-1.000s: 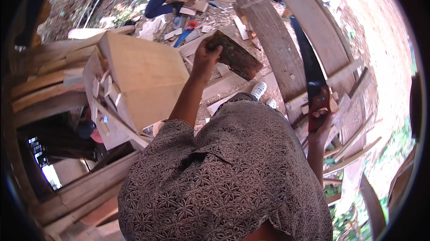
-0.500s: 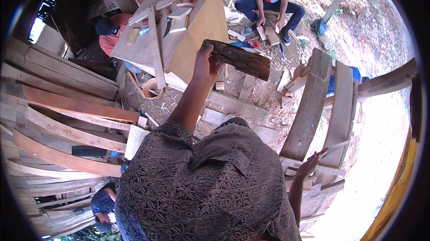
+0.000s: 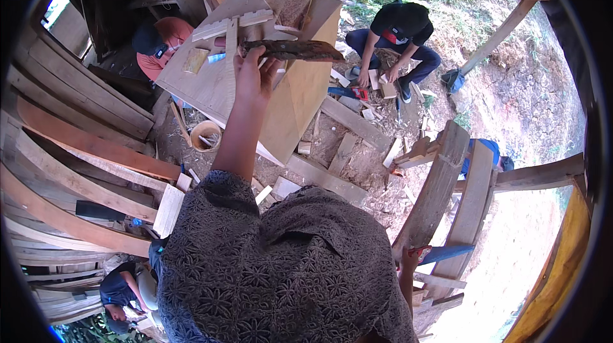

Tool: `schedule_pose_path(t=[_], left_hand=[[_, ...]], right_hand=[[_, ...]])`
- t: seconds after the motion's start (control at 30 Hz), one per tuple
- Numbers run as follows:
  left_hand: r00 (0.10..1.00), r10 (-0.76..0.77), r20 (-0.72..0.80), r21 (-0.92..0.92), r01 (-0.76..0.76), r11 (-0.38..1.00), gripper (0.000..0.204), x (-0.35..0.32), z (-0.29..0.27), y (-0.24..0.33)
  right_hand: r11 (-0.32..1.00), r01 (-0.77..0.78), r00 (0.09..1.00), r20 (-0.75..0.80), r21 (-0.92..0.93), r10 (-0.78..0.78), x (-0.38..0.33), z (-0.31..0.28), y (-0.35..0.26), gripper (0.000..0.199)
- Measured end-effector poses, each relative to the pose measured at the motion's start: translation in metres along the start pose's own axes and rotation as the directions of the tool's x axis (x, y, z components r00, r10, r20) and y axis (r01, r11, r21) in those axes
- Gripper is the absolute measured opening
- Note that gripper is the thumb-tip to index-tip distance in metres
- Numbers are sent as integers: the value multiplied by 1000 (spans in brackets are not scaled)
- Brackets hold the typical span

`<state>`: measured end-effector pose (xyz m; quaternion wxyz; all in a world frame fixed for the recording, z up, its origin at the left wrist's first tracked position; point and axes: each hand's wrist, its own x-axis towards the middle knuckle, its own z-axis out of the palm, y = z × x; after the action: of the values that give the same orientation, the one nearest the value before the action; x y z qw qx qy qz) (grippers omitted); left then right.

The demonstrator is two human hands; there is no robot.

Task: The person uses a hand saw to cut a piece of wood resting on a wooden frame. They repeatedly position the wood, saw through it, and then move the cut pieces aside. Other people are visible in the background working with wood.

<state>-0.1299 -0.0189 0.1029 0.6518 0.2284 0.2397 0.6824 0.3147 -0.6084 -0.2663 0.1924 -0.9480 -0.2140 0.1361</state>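
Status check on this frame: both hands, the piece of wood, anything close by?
Left hand raised, gripping dark wood piece. Right hand low by slanted planks; grip unclear. Plywood box right behind the wood.

Left hand (image 3: pixel 252 75) raised, fingers clenched; right hand (image 3: pixel 408 260) low

We see the left hand (image 3: pixel 252 78) gripping a dark piece of wood (image 3: pixel 295 50), rough and bark-like, with a matt, weathered surface. Behind it stands a plywood box (image 3: pixel 287 97), pale and smooth, with a dull finish. The planks (image 3: pixel 83 142) at the left are raw wood, reddish and coarse. The shirt (image 3: pixel 287 266) is soft patterned cloth, matt. The ground (image 3: pixel 357 164) is dry dirt with wood chips.
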Motion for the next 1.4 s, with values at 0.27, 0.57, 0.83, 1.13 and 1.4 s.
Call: schedule_pose_path(t=[0.27,0.57,0.83,1.13,1.4], left_hand=[[976,213,41,23,-214,977,58,190,35,-9],[966,181,-186,601,-34,798,92,256,-1,-57],[973,-167,158,597,41,801,83,229,24,50],[767,-417,487,776,-161,610,62,145,42,74],[519,-774,362,915,-356,189,62,108,76,18]], right_hand=[[984,-169,985,4,-56,170,-9,-21,-50,50],[973,-213,977,-6,-87,214,-41,-28,-102,47],[968,-249,968,-46,-15,248,-29,-12,-109,46],[977,-39,951,-293,211,101,-18,13,-183,31],[853,356,932,-87,381,-351,109,-10,-311,30]])
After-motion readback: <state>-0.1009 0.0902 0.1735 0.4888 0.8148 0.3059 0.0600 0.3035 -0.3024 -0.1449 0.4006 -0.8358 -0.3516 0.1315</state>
